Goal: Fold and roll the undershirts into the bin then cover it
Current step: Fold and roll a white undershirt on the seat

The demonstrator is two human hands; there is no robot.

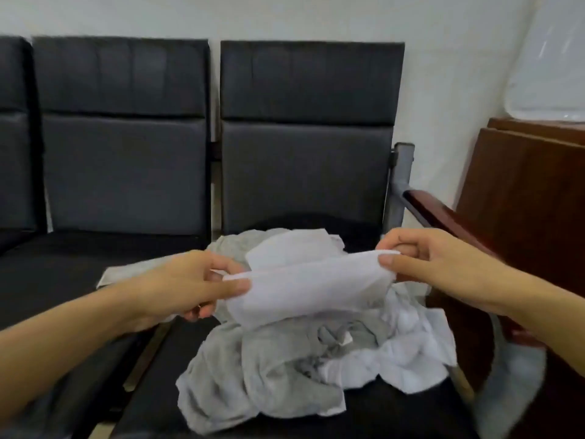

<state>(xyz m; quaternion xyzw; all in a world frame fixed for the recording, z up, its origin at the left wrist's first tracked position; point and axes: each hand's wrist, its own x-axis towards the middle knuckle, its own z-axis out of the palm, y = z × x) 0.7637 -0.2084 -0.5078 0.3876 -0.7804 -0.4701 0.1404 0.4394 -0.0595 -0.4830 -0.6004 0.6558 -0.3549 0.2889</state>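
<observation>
Head view, near to far. Bottom of frame, about 6 o'clock: a loose heap of undershirts (285, 353) on the black seat (380, 413) of a waiting-room chair. Grey pieces lie at 7 o'clock of the heap and white ones at 4 o'clock, all crumpled and overlapping. They look like thin knit: light, limp, no stiffness at all. My read is they will sag wherever unsupported and drag neighbours along if lifted from the middle.

Above the heap, mid-frame: one white undershirt (310, 286) stretched between both hands, its lower part draping down toward the pile. Left hand (193, 286) at 9 o'clock pinches one end, thumb on top and fingers curled beneath. Right hand (424, 264) at 3 o'clock pinches the other end the same way, thumb against forefinger with cloth between. Both grips are closed on fabric, nothing else held.

Handling judgement: hold at edges or corners, two points well apart, and keep tension so the fold line stays straight. A single-point grab would bunch it. No breakage risk, slight slip risk with thin cloth.

Farther, at 12 o'clock: dark padded backrests (310, 134), then the white wall. At 2 o'clock a brown wooden cabinet (519, 198).

Bin and cover: not identifiable with any certainty.
</observation>
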